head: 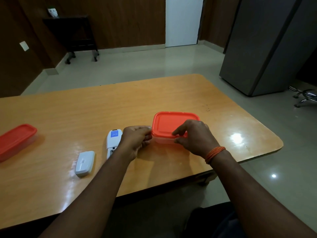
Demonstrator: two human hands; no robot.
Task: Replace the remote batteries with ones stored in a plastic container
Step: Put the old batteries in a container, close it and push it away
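Note:
A clear plastic container with an orange lid (171, 123) stands on the wooden table (85, 114). My left hand (135, 140) grips its left corner at the lid's edge. My right hand (195, 138) pinches the lid's near rim, thumb below and fingers on top. The white remote (113, 140) lies face down left of my left hand, its battery bay open at the near end and partly hidden by my forearm. Its white battery cover (85, 163) lies apart, further left and nearer to me. The container's contents are hidden.
A second orange-lidded container (16, 140) sits at the table's far left. The table's rounded right edge (277, 143) is close to the container. Beyond it are a tiled floor, a grey cabinet (267, 45) and a chair base (307, 97).

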